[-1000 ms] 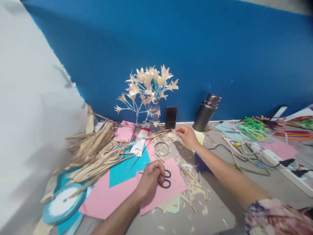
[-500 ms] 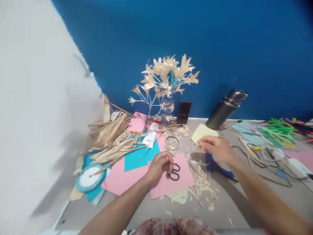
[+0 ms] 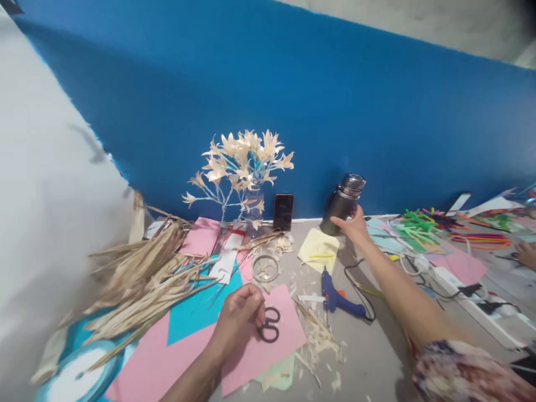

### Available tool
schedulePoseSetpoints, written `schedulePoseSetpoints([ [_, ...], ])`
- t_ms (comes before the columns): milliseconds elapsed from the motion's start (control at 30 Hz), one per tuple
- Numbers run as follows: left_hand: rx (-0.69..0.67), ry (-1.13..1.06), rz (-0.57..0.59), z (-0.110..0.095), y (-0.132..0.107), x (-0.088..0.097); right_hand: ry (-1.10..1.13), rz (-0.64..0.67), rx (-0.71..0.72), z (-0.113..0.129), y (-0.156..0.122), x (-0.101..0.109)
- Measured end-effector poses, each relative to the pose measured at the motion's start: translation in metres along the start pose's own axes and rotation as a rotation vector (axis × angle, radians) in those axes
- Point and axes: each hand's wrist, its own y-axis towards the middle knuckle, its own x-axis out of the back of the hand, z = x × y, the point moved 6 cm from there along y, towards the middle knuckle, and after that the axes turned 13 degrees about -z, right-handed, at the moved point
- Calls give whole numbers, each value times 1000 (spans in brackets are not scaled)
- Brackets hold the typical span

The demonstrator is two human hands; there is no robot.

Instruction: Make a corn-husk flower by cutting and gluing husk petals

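Observation:
My left hand is closed, with its fingers curled, over the pink paper beside black-handled scissors. Whatever its fingertips pinch, if anything, is hidden. Further back, my right hand closes round the lower part of a dark vacuum flask with a shiny lid; the thumb lies across its front and the fingers are at its right side. A blue hot glue gun lies nearer to me than the flask, its nozzle by a yellow paper.
Cream flowers on blue stems stand in a clear vase beside an upright phone. Dry husks and a ribbon spool lie left; a tape roll sits centrally. Right are a power strip, pipe cleaners and another person's hand.
My right hand has moved from above the glue gun back to the flask and closed round it. My left hand stays curled by the scissors. The view has shifted right.

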Motion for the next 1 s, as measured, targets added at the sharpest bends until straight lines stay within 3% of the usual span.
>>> schedulePoseSetpoints([
  [167,-135,167,-2,-31,-7,3,-6,-71,8,-15,15,-25],
  [333,-201,286,-4,-65,-7,3,21,-87,28,-18,18,-24],
  [433,-330,347,-17,-99,-1,-6,29,-75,75,-1,13,-9],
  [533,-468,354,-16,-141,6,-30,56,-52,194,37,-1,17],
  [667,-708,269,90,-197,4,-79,273,85,276,101,-48,52],
  [767,-853,193,185,-220,-14,-105,304,277,251,131,-107,68],
  [867,-852,161,296,-220,-40,-107,358,423,269,143,-167,77],
  [1000,-771,328,395,-197,-72,-87,468,625,165,137,-216,75],
])
